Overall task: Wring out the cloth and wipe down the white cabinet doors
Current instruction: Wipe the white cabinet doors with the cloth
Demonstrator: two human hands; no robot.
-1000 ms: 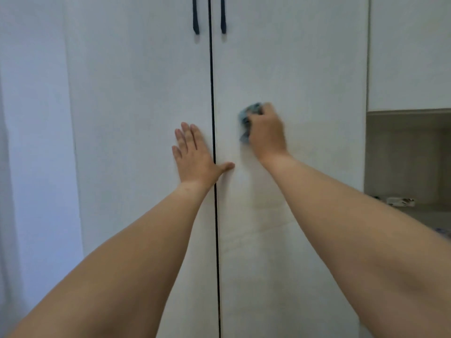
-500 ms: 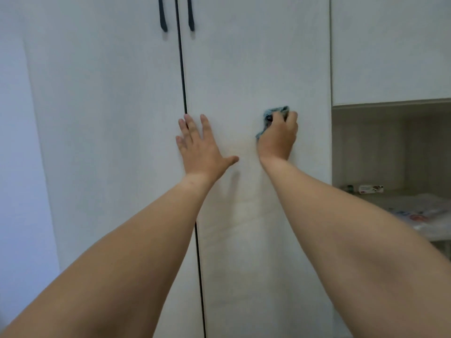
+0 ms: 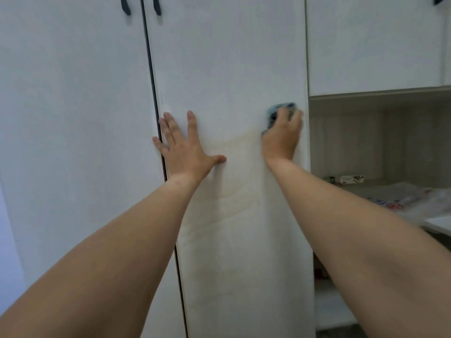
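Pressing one cloth against two doors: right hand gripping, left hand fingers splayed.

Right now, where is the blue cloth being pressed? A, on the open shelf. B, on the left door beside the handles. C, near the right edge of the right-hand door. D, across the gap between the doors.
C: the right hand presses the blue cloth near the right-hand door's right edge.
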